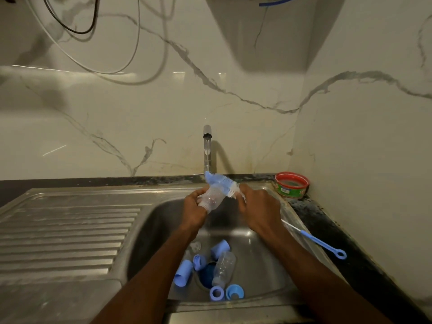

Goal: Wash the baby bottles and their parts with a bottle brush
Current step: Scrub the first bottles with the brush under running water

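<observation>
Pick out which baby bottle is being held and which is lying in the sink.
The clear bottle gripped in the left hand under the tap is the held one. The other bottle lies on its side among blue parts on the sink bottom.

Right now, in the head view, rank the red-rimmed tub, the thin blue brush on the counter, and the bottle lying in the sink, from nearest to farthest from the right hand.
From the right hand:
1. Thin blue brush, on the counter to its right.
2. Red-rimmed tub, at the back right corner; close to the brush's distance, so this pair is a near call.
3. Bottle lying in the sink, down in the basin by the drain.
</observation>
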{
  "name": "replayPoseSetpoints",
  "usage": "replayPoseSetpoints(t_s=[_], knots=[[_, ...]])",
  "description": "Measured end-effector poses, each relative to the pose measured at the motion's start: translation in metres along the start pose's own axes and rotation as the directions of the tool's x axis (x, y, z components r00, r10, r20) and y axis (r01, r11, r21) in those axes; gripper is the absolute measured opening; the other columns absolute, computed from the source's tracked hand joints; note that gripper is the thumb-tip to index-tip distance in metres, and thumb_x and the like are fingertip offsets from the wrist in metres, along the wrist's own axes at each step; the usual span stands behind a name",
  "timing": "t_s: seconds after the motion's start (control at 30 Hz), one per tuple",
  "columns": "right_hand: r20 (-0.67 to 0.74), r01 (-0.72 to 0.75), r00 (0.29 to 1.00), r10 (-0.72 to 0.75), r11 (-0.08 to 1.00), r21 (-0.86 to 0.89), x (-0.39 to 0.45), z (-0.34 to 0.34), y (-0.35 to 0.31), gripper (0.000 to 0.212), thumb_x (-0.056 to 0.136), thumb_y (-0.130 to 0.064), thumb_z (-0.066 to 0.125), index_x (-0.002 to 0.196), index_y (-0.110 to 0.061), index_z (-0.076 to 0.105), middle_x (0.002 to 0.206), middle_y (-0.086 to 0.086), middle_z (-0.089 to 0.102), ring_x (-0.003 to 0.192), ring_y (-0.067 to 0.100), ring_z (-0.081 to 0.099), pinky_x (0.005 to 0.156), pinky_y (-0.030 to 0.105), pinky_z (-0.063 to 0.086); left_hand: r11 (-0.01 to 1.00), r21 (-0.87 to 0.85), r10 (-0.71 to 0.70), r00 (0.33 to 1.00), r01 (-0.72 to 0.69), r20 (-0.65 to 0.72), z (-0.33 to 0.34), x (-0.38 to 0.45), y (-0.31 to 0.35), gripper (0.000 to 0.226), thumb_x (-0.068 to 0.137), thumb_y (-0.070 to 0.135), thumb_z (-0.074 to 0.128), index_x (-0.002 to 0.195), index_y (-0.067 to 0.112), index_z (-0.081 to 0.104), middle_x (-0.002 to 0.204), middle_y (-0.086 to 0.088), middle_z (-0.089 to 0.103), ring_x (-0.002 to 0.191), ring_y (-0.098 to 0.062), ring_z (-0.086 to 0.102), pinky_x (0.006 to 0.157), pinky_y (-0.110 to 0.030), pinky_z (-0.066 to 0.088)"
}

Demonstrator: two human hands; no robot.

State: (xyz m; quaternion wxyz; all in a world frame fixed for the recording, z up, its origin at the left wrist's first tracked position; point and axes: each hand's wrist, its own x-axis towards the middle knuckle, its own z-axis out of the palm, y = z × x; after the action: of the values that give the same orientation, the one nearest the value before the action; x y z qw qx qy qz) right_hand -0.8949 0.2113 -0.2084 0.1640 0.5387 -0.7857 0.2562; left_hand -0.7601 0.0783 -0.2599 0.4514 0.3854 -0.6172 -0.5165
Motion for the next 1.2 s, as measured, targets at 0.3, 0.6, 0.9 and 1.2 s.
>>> replayPoseSetpoints(t_s=[0.3,0.6,0.9,1.2], knots=[[0.056,0.167,0.984,-0.171,0.984,0.059,-0.014,0.002,-0.012,0.034,0.103,-0.047,0.045,0.131,-0.033,0.055,0.104,-0.002,0.069,0.086,0.016,0.061,0.072,0.027,0.038,0.994,-0.027,-0.096,0.969,0.105,0.229,-0.011,0.005,0.009,0.027,0.082,0.007,0.068,0.100,0.027,0.071,0.104,-0.007,0.071,0.090,-0.017,0.068,0.085,-0.035,0.057],[0.079,0.040,0.996,-0.044,0.998,0.045,-0.014,0.003,-0.007,0.031,0.103,-0.045,0.045,0.128,-0.031,0.056,0.106,0.001,0.069,0.091,0.019,0.064,0.075,0.033,0.047,0.995,-0.063,-0.071,0.995,0.075,0.068,-0.004,0.001,0.004,0.023,0.097,0.002,0.061,0.118,0.010,0.063,0.107,-0.006,0.070,0.097,-0.016,0.069,0.098,-0.045,0.055],[-0.008,-0.105,0.994,0.105,0.992,-0.069,-0.001,-0.005,-0.004,0.027,0.102,-0.048,0.043,0.119,-0.031,0.056,0.096,-0.001,0.068,0.076,0.018,0.056,0.064,0.030,0.035,0.965,-0.132,-0.200,0.961,0.227,0.192,0.002,-0.012,0.008,0.016,0.103,0.018,0.057,0.118,0.018,0.062,0.102,-0.013,0.076,0.089,-0.027,0.076,0.068,-0.034,0.062],[0.080,0.100,0.992,-0.102,0.994,0.033,-0.015,0.001,-0.010,0.032,0.101,-0.048,0.046,0.128,-0.033,0.057,0.108,-0.001,0.069,0.094,0.017,0.063,0.076,0.030,0.043,0.993,0.043,-0.114,0.992,0.112,0.056,-0.003,-0.003,0.001,0.042,0.085,-0.013,0.062,0.123,0.004,0.052,0.114,-0.017,0.066,0.091,-0.022,0.069,0.074,-0.035,0.063]])
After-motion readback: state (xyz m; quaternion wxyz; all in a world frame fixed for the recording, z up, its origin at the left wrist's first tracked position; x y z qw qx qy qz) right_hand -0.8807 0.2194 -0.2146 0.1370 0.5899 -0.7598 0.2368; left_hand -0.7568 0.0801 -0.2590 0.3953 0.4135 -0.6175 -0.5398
